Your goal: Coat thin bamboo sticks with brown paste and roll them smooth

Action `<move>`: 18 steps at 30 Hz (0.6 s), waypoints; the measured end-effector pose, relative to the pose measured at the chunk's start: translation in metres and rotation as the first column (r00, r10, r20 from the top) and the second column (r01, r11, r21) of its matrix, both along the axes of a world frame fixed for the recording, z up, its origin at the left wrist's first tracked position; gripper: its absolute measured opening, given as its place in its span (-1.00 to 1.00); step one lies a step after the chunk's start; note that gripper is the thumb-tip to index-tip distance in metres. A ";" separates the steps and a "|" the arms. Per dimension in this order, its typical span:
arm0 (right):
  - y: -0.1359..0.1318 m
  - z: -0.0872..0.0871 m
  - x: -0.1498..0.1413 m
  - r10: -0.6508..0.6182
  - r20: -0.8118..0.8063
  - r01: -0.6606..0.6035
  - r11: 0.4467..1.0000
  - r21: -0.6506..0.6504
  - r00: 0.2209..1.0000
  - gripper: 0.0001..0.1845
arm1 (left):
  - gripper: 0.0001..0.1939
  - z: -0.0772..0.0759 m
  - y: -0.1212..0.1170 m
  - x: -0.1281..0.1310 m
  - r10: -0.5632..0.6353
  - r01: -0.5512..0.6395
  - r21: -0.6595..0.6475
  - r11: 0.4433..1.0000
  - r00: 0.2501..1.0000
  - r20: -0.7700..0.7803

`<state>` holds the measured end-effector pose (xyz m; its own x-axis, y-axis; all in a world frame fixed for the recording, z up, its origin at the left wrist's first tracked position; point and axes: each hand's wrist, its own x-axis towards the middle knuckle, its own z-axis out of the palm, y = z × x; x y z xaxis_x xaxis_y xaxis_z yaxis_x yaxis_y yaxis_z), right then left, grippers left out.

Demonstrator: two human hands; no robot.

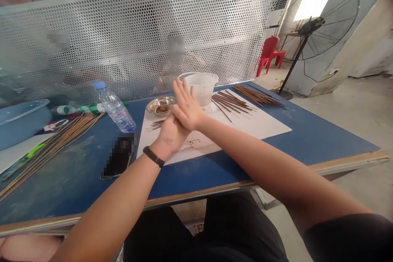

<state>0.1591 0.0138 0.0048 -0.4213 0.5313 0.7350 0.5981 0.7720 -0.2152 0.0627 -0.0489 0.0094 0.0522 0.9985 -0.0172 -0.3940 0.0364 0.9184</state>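
Note:
My right hand (189,108) lies across my left hand (173,133), palm against palm, its fingers stretched out and pointing away from me. Most of the left fingers are hidden beneath it, and whatever may be between the palms does not show. A dark band (154,156) circles my left wrist. Both hands are above a white sheet (215,141) with brown crumbs (194,142) on it. Just beyond are a metal dish (151,108) holding a brown lump (162,108) and a white plastic tub (204,86). Thin dark-coated sticks (156,125) lie beside my left hand.
More brown-coated sticks (231,102) lie at the right, another bundle (258,96) behind. Leftward are a water bottle (115,108), a phone (119,155), bare sticks (61,141) and a blue basin (23,125). A perforated metal screen (123,45) borders the table; people sit behind it.

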 end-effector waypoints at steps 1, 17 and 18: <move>0.008 -0.002 0.007 -0.075 -0.046 0.074 0.997 -0.029 0.996 -0.17 | -0.72 0.000 0.001 0.001 -0.028 0.029 -0.016 0.999 0.998 0.049; 0.014 -0.012 0.006 0.244 0.383 -0.054 0.894 -0.444 0.891 -0.73 | -0.76 0.022 0.033 -0.064 0.367 -0.323 -0.214 0.922 0.905 0.215; 0.015 -0.009 0.004 0.254 0.355 -0.070 0.887 -0.457 0.900 -0.70 | -0.78 0.020 0.035 -0.065 0.364 -0.319 -0.217 0.922 0.907 0.213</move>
<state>0.1632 0.0293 -0.0046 -0.7328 0.6480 0.2074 0.5769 0.7534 -0.3155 -0.0022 -0.0140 0.0298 -0.2668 0.9379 -0.2219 -0.6220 0.0084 0.7830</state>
